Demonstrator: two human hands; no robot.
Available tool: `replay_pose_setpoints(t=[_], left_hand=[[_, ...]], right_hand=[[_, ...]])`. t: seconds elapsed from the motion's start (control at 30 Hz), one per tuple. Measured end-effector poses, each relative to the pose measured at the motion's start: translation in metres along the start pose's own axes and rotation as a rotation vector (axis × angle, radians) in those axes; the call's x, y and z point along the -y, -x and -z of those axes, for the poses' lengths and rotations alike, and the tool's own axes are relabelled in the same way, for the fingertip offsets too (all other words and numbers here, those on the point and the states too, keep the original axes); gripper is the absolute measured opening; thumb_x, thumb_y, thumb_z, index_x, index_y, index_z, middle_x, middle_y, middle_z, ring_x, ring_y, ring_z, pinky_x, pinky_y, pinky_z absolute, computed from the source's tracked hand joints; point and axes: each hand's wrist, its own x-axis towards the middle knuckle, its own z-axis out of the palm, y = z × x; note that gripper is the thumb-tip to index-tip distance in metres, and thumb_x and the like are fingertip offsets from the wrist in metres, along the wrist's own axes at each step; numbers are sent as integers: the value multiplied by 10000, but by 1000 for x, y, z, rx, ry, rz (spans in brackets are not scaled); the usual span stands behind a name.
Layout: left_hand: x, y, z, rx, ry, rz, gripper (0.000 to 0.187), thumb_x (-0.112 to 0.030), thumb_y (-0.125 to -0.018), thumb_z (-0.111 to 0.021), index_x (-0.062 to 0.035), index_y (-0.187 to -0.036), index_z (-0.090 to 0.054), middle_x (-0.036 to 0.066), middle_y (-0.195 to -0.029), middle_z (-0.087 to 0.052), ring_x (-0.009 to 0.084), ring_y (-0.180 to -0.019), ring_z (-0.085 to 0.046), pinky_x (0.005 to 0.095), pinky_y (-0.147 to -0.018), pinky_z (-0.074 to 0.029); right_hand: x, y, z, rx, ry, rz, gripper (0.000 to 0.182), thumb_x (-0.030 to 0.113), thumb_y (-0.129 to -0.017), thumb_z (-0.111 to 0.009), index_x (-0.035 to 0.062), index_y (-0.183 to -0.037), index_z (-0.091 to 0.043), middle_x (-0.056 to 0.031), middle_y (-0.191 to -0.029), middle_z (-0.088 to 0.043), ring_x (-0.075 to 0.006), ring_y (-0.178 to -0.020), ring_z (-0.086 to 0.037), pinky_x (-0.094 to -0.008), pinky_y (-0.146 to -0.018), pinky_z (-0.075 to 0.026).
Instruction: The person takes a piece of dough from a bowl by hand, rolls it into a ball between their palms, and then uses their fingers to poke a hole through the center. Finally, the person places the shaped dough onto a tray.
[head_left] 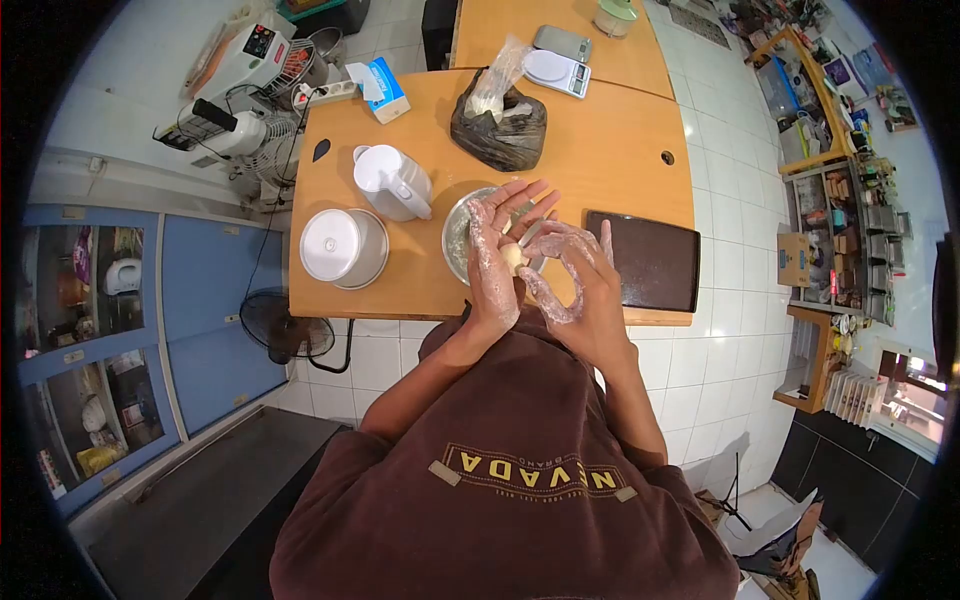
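Observation:
A small pale dough ball [514,259] rests against the palm of my left hand [492,262], whose fingers are stretched out and spread. My right hand [583,268] reaches in from the other side, its thumb and a finger closed around the ball. White flour coats both hands. Beneath them stands a round metal bowl [455,240] with flour inside, partly hidden by my left hand. Close to my right hand lies a dark rectangular baking tray [655,262].
On the wooden table [610,150] are a white lidded tub [335,245], a white pitcher [390,180], a black plastic bag [500,135], a white kitchen scale [557,72] and a blue tissue box [386,92]. A fan [285,328] stands off the left edge.

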Motion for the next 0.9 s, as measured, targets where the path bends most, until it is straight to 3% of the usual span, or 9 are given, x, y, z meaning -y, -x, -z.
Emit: replay_pose_setpoints(t=[0.27, 0.37, 0.57, 0.77, 0.9], left_hand=[[0, -1, -3, -54, -8, 3, 603, -504, -1146, -298, -4, -1456, -431, 217, -1481, -530, 343, -1386, -547, 445, -1110, -503], [1, 0, -4, -63, -14, -5, 599, -505, -1146, -299, -4, -1444, -436, 223, -1472, -534, 341, -1374, -556, 445, -1115, -498], [0, 1, -6, -78, -28, 2, 598, -500, -1148, -286, 8, -1421, -440, 230, -1449, -546, 345, -1358, -564, 463, -1132, -484], [-3, -1, -7, -105, 79, 38, 582, -479, -1154, -258, 10, -1413, -437, 233, -1441, -551, 347, -1356, -562, 474, -1156, -468], [-4, 0, -8, -89, 77, 27, 568, -468, -1155, -257, 7, -1408, -438, 234, -1438, -555, 347, -1360, -557, 480, -1170, -456]], right_hand=[[-4, 3, -5, -43, 11, 26, 301, 83, -830, -786, 73, -1124, -719, -159, -1248, -684, -392, -1233, -631, -668, -1232, -221], [0, 1, -8, -78, 63, 17, 227, 52, -849, -776, 89, -1067, -724, -111, -1176, -724, -336, -1241, -649, -642, -1236, -228], [8, 0, -9, -83, 146, 48, 274, 37, -827, -764, 79, -1088, -691, -112, -1178, -710, -332, -1250, -641, -639, -1234, -241], [6, -1, -7, -125, 14, 54, 317, 125, -847, -793, 59, -1144, -704, -150, -1162, -714, -381, -1150, -668, -657, -1223, -249], [6, -1, -8, -132, 10, 62, 319, 130, -835, -812, 93, -1143, -736, -127, -1155, -723, -358, -1141, -679, -643, -1220, -270]])
